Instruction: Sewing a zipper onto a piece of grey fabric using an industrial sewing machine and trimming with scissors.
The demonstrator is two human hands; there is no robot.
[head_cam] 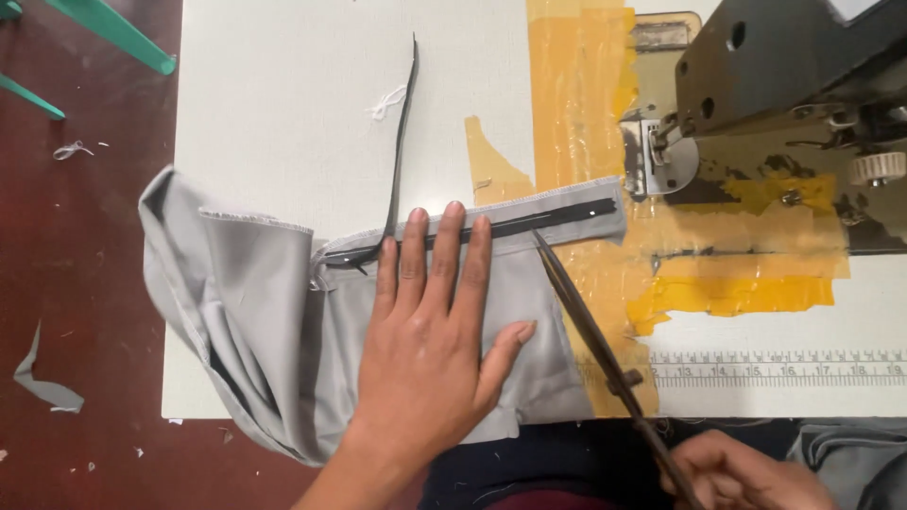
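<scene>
My left hand (430,340) lies flat with fingers spread on a grey fabric piece (255,321), pressing it onto the white sewing table (283,104). A black zipper (472,229) runs along the fabric's top edge, just under my fingertips. A loose black zipper strip (402,132) rises from its left end toward the back of the table. My right hand (746,472) grips the handles of dark scissors (590,326) at the bottom right. The closed blades point up and left, with the tip touching the fabric just below the zipper.
A sewing machine head (784,85) stands at the back right, its presser foot (652,151) near the fabric's right end. Yellow tape (576,94) patches the table. A printed ruler (775,368) runs along the front edge. Fabric scraps (42,382) lie on the red floor.
</scene>
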